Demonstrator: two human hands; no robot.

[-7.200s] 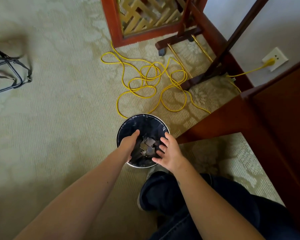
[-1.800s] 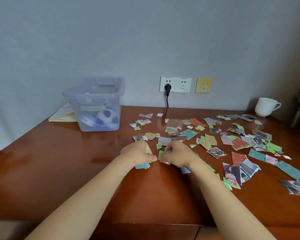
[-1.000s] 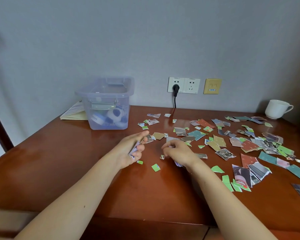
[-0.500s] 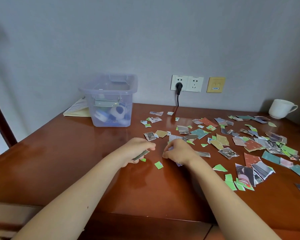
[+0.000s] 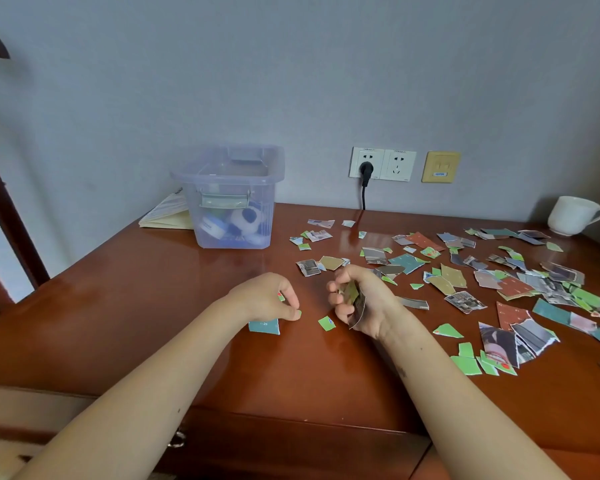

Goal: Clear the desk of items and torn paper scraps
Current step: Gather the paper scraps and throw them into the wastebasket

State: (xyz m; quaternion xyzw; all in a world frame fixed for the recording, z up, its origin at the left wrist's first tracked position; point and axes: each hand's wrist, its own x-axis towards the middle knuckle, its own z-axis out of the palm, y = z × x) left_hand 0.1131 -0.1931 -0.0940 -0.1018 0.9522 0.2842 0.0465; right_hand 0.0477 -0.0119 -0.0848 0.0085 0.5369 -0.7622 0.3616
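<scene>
Scraps Gathered in the Right Hand, Left Hand Down on the Desk

Half a second earlier the right hand (image 5: pixel 362 301) had lain knuckles-up on the wood with its catch hidden; it had since turned and lifted, curled tightly around a small bundle of scraps (image 5: pixel 353 299) whose edges stuck out below the palm. The left hand (image 5: pixel 269 299), which had held a dark sliver between thumb and fingers, had dropped to the desk (image 5: pixel 125 306), fingertips pinched on a tiny green scrap, its heel resting over a teal scrap (image 5: pixel 264 326); whether it had actually lifted either could not be told. One loose green scrap (image 5: pixel 326 323) lay between the two hands, as before.

The camera had crept nearer and slightly left since that frame.

Counted on the desk: one clear plastic storage box (image 5: pixel 232 199) at the back left, holding blue-and-white items too blurred to number; one notebook (image 5: pixel 168 213) behind it, touching the wall; one white cup (image 5: pixel 573 215) at the far right. On the wall, two white sockets (image 5: pixel 383 163), one with a black plug, and one yellow plate (image 5: pixel 441 166).

The torn paper scraps (image 5: pixel 482 282) spread across the right half of the desk, several dozen, too many and too overlapped to count exactly.
</scene>
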